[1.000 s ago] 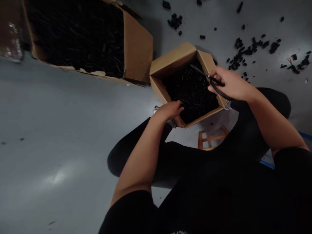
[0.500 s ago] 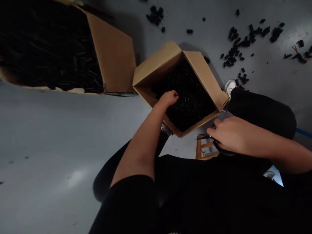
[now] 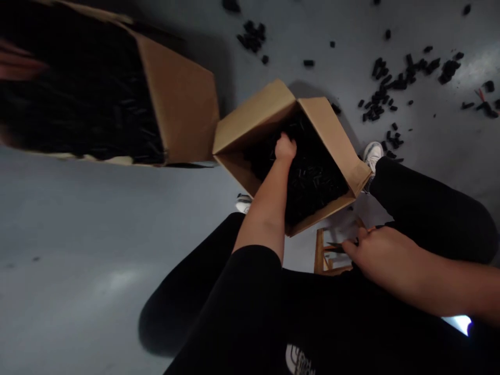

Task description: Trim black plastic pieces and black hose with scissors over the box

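Right hand (image 3: 380, 258): closed around my dark pointed tool (image 3: 336, 245).
Left hand (image 3: 285, 147): sunk in short black tube pieces (image 3: 316, 177); grip hidden from me.
Small brown cardboard box (image 3: 253, 117): holds those pieces.
Large brown cardboard box (image 3: 179, 104): black pieces too.

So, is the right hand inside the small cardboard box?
No, the right hand holds scissors outside the small cardboard box, near the wooden stool; only the left hand is in the box.

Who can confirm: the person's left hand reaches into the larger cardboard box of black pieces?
Wrong box. In the head view the left hand reaches into the smaller cardboard box of black pieces; the larger cardboard box stands beside it.
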The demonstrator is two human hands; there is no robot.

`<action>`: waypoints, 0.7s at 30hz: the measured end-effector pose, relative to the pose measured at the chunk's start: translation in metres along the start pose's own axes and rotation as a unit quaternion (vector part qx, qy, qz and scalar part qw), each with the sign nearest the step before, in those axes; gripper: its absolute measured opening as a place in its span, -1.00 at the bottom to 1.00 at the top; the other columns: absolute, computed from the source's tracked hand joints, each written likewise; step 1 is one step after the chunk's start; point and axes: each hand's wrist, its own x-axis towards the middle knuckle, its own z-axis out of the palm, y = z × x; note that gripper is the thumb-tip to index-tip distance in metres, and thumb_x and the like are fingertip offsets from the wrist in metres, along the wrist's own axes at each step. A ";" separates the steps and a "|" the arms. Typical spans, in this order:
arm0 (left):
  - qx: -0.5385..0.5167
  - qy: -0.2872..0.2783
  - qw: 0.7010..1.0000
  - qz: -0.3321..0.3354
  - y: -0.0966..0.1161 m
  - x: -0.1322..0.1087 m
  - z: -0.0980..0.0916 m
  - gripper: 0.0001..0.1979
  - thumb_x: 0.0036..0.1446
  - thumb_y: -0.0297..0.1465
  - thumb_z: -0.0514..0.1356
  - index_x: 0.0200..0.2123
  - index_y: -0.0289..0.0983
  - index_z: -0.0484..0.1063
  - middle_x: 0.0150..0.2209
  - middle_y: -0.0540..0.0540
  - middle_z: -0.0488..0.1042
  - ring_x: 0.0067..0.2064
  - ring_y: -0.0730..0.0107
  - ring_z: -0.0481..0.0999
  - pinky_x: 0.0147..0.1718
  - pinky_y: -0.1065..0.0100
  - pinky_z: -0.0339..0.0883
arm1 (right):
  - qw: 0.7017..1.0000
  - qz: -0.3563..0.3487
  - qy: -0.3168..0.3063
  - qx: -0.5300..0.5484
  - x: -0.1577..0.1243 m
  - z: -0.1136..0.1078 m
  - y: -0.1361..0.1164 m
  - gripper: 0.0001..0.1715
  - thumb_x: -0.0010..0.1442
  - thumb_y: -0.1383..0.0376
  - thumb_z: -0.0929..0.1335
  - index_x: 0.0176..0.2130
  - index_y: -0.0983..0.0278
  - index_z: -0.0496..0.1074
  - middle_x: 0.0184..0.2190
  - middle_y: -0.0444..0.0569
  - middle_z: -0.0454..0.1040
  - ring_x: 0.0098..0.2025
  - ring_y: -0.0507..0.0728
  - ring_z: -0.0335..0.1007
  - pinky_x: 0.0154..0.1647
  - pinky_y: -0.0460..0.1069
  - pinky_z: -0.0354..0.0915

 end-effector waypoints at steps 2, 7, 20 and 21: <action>-0.011 0.002 1.000 0.021 -0.003 -0.018 -0.023 -0.54 0.50 -0.43 0.20 0.38 -0.43 0.42 0.14 -0.51 0.68 0.26 -0.22 0.68 0.35 -0.15 0.49 | 0.999 0.007 -0.036 -0.037 0.003 -0.015 -0.003 -0.65 0.36 0.50 0.42 0.05 0.28 0.69 -0.23 0.08 0.74 -0.33 0.19 0.65 -0.37 0.04 0.26; -0.032 -0.018 0.995 0.093 -0.020 -0.079 -0.104 -0.53 0.41 -0.52 0.29 0.34 -0.25 0.49 -0.36 -0.02 0.60 -0.22 0.17 0.74 0.11 0.14 0.60 | 0.990 0.023 -0.083 -0.114 0.018 -0.038 -0.014 -0.60 0.44 0.37 0.44 0.21 0.33 0.65 -0.06 0.20 0.79 -0.07 0.32 0.76 -0.23 0.06 0.33; -0.370 -0.084 0.890 0.252 -0.054 -0.258 -0.158 -0.42 0.32 -0.44 0.37 0.34 -0.19 0.33 -0.20 -0.03 0.65 -0.28 0.33 0.78 -0.26 0.34 0.65 | 0.984 0.069 -0.014 -0.163 0.073 -0.016 0.013 -0.47 0.50 0.10 0.42 0.29 0.31 0.61 0.09 0.33 0.76 0.14 0.46 0.73 -0.02 0.13 0.41; -0.381 -0.086 0.885 0.254 -0.057 -0.261 -0.154 -0.38 0.27 -0.44 0.41 0.33 -0.18 0.32 -0.19 -0.02 0.65 -0.26 0.31 0.79 -0.25 0.33 0.65 | 0.984 0.072 -0.015 -0.164 0.076 -0.015 0.014 -0.47 0.50 0.09 0.42 0.29 0.31 0.62 0.09 0.34 0.75 0.14 0.46 0.73 -0.02 0.13 0.41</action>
